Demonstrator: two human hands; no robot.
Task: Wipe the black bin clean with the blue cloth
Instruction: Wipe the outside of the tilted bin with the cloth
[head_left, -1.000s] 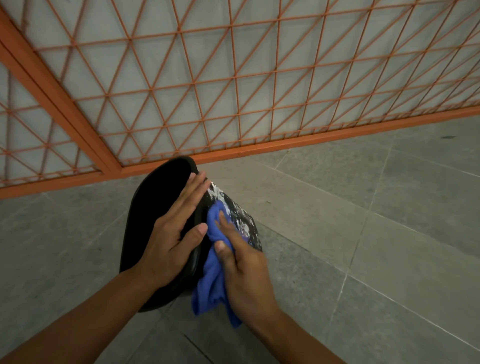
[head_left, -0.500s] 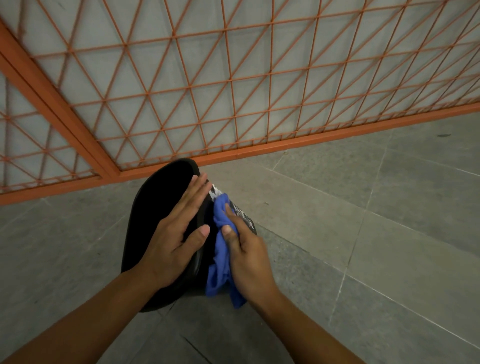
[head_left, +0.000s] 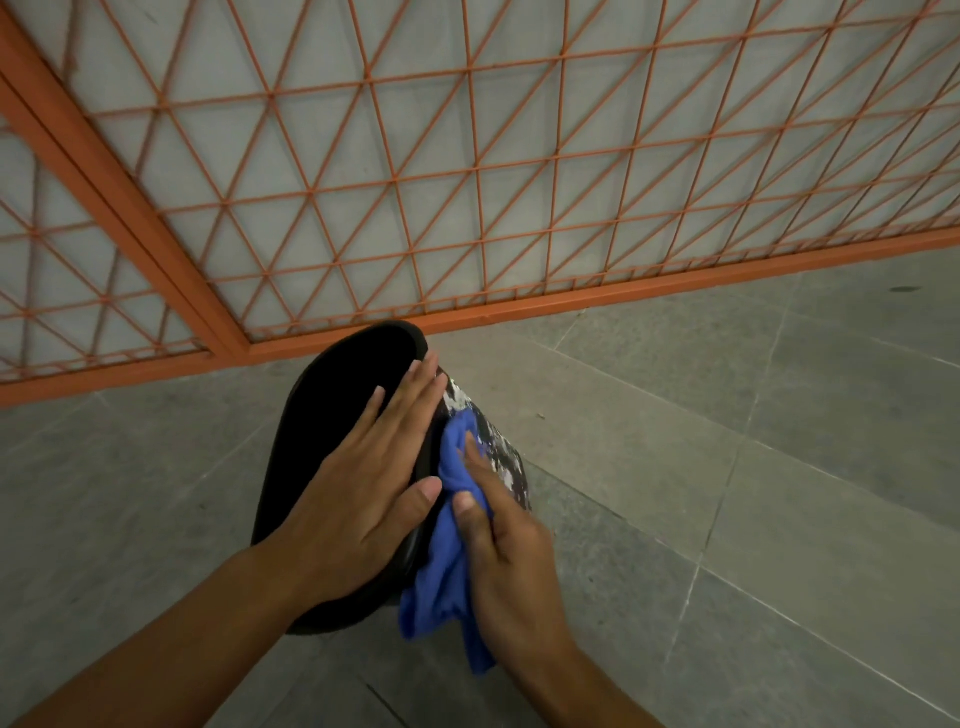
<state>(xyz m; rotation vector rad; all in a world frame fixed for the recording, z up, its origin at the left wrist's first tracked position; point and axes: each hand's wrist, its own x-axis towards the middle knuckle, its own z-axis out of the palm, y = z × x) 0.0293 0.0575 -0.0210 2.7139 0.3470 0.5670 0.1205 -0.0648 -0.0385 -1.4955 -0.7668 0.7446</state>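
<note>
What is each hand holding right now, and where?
The right hand grips the blue cloth around its bunched middle, pressing it to the bin. The left hand lies flat on the bin's top, gripping nothing.

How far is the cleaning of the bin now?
In hand: the right hand presses the blue cloth on the side of the black bin, while the left hand steadies its rim. Left: white speckles remain there. Nothing looks finished.

Bin (head_left: 332, 426) interior black, perhaps empty; base hidden behind cloth (head_left: 447, 561).
</note>
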